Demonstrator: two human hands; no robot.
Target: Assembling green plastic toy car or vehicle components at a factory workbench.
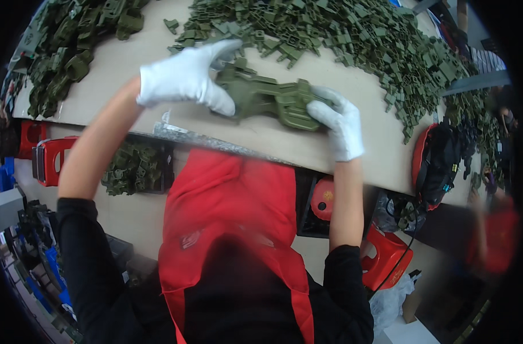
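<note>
An olive-green moulded part (261, 97) is held level just above the counter (376, 155), near its front edge. Its right end is pinched by the grip of the white-gloved right hand (343, 123), with the thumb laid over the near face. The grip of the white-gloved left hand (178, 77) is spread in a wide C about the left end, its thumb overlapping the part's lower edge.

A small pale print is borne on the red apron (233, 189), too blurred to be made out. A yellowish emblem is carried by the round red object (322, 199) in the black bin (301, 223) under the counter, and small coloured marks by the black-and-red backpack (439, 166) at the right.

The far side of the counter is covered by a pile of small green parts (353, 28); larger ones are heaped (66, 63) at the left. The front edge is crossed by a speckled grey strip (215, 143). Below the counter's right side, a red stool (394, 261) is seen; farther right, a person in red (496, 235) is blurred.
</note>
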